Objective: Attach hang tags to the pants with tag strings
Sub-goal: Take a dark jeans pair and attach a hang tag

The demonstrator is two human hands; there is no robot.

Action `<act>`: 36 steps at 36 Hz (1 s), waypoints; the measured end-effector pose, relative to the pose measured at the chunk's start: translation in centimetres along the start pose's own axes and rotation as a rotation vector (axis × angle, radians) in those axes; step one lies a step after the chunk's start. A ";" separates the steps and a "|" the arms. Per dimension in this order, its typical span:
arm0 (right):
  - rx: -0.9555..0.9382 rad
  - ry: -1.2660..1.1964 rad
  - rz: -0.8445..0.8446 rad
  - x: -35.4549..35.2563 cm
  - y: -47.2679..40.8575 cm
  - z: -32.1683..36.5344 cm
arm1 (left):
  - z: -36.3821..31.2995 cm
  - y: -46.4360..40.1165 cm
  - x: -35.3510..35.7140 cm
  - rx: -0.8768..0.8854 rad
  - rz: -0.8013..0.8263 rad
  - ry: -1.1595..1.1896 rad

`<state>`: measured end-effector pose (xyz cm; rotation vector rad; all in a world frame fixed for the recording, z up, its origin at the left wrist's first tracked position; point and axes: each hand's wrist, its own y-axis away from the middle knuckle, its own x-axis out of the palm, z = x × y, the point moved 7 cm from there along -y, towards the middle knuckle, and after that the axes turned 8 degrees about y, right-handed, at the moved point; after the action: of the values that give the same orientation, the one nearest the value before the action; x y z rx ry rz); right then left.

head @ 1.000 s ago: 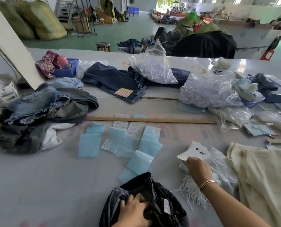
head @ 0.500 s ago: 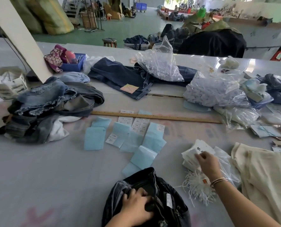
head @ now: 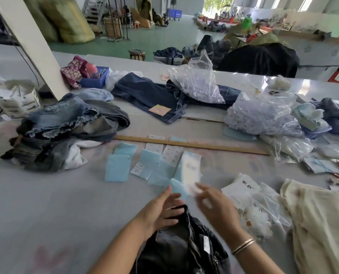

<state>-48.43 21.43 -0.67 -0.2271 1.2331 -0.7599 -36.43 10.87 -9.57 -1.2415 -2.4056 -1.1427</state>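
Note:
Dark grey pants lie bunched at the table's near edge. My right hand is above them and pinches a long white hang tag, blurred by motion. My left hand hovers over the pants' top edge with fingers spread, holding nothing. A stack of white hang tags lies to the right, beside a clear bag with a bundle of white tag strings. Light blue cloth pieces and small white labels are spread beyond my hands.
A wooden ruler crosses the table's middle. A heap of denim garments lies at the left, dark blue jeans at the back, clear plastic bags at the right, cream cloth at the near right.
My right hand left the tag stack and came over the pants with one tag. My left hand lifted off the pants and opened.

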 end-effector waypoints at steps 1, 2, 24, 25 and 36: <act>-0.129 0.036 0.047 1.1 -0.1 2.3 | -0.4 -0.5 -0.1 0.002 0.018 0.098; -0.240 0.044 0.085 2.2 -0.1 4.2 | -0.7 -0.9 -0.4 -0.001 0.014 0.196; -0.146 0.177 0.897 29.4 -10.8 2.8 | -5.0 -9.1 -14.9 0.303 -0.296 -1.574; -0.146 0.174 0.886 29.9 -11.1 2.7 | -5.0 -9.3 -14.6 0.327 -0.286 -1.598; -0.202 0.261 0.878 31.2 -12.2 2.0 | -4.5 -10.7 -14.7 0.406 -0.203 -1.773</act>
<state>-47.55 -7.80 -17.22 0.2581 1.4830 0.1028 -36.14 -5.04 -19.55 -2.3116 -3.3848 1.1012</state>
